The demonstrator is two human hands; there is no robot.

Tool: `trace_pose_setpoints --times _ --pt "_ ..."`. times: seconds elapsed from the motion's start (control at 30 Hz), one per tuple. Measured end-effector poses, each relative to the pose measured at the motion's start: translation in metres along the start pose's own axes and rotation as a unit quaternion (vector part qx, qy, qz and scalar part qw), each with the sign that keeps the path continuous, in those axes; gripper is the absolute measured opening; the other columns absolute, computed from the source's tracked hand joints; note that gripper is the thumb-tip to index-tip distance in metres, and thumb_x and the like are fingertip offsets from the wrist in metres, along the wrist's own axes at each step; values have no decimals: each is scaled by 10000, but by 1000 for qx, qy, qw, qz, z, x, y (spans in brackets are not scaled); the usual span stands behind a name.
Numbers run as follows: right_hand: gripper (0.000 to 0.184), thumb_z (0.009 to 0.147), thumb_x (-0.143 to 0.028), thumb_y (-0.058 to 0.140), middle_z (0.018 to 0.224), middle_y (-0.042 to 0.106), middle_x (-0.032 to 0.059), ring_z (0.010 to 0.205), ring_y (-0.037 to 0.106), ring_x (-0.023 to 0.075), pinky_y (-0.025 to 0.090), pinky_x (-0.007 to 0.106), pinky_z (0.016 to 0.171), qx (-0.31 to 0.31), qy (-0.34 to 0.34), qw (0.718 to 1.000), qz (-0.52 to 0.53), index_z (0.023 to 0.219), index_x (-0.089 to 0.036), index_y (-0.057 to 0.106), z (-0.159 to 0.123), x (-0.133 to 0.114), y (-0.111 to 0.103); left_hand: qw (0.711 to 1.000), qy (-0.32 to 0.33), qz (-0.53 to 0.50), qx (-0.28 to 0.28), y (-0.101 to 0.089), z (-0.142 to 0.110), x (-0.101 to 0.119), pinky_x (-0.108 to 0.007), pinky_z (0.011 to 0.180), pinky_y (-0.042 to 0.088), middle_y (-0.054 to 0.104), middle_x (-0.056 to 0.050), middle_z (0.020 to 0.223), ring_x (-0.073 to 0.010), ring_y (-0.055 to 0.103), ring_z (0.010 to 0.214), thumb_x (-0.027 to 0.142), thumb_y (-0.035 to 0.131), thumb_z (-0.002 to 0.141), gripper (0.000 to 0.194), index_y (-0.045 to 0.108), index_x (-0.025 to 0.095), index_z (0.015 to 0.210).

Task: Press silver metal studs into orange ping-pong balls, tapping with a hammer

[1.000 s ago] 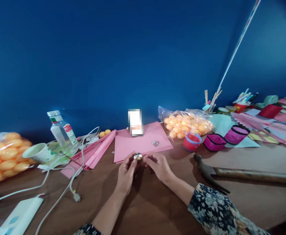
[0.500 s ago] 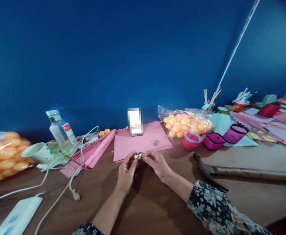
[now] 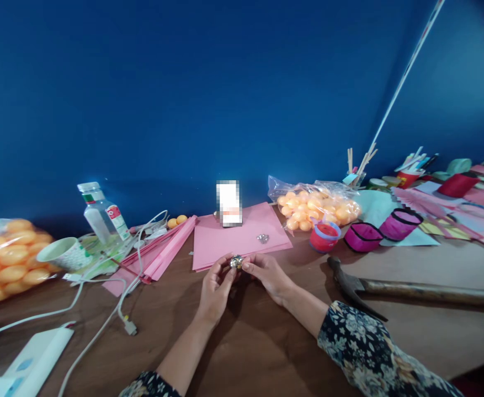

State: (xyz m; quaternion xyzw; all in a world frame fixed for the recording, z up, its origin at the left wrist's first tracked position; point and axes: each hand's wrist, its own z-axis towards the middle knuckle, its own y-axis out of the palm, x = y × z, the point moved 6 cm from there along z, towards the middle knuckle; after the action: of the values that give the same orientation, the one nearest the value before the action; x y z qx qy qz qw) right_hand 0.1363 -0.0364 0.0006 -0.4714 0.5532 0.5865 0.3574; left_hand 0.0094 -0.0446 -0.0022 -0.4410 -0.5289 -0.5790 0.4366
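Observation:
Between the fingertips of both hands is a small shiny silver, ball-like piece (image 3: 236,262) with a yellowish spot low on its side. My left hand (image 3: 216,286) pinches it with thumb and fingers from the left. From the right, my right hand (image 3: 269,275) closes its thumb and forefinger on the piece's edge. Just beyond the hands lies a stack of pink paper (image 3: 221,245). On that paper rests another small crumpled silvery piece (image 3: 262,238). An upright phone-like object (image 3: 229,204), its front blurred out, stands at the paper's back.
A claw hammer (image 3: 415,290) lies at the right, behind it magenta fabric bands (image 3: 363,237) and a red tub (image 3: 324,237). Bags of orange balls (image 3: 308,209) stand on both sides. At the left are a bottle (image 3: 101,215), a paper cup (image 3: 63,253) and white cables (image 3: 121,298).
The silver piece has turned slightly between my fingers and shows a rounder face. Both hands keep their grip in nearly the same place. The view has shifted a little.

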Motion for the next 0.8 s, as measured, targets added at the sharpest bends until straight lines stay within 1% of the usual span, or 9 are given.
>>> trace_pose_setpoints --times 0.33,0.57,0.8 --pt "219 638 -336 694 599 555 -35 527 422 66 306 200 513 0 11 1000 -1 659 -142 593 0 -1 -1 1000 10 18 3 0 0 3 -317 843 472 646 -68 1049 -206 602 963 272 634 704 382 551 194 1068" --pt "211 646 -327 689 617 560 -32 546 434 69 321 203 533 1 6 1000 -6 667 -141 592 0 0 -1 1000 10 16 3 -1 1 2 -309 848 465 651 -63 1038 -199 605 953 276 641 698 382 556 198 1062" --pt "254 626 -365 695 599 554 -32 527 421 68 316 206 521 0 9 1000 -20 657 -137 588 -1 0 -1 1000 19 24 -3 -2 0 1 -309 850 467 640 -62 1050 -188 602 955 263 624 717 372 541 193 1073"
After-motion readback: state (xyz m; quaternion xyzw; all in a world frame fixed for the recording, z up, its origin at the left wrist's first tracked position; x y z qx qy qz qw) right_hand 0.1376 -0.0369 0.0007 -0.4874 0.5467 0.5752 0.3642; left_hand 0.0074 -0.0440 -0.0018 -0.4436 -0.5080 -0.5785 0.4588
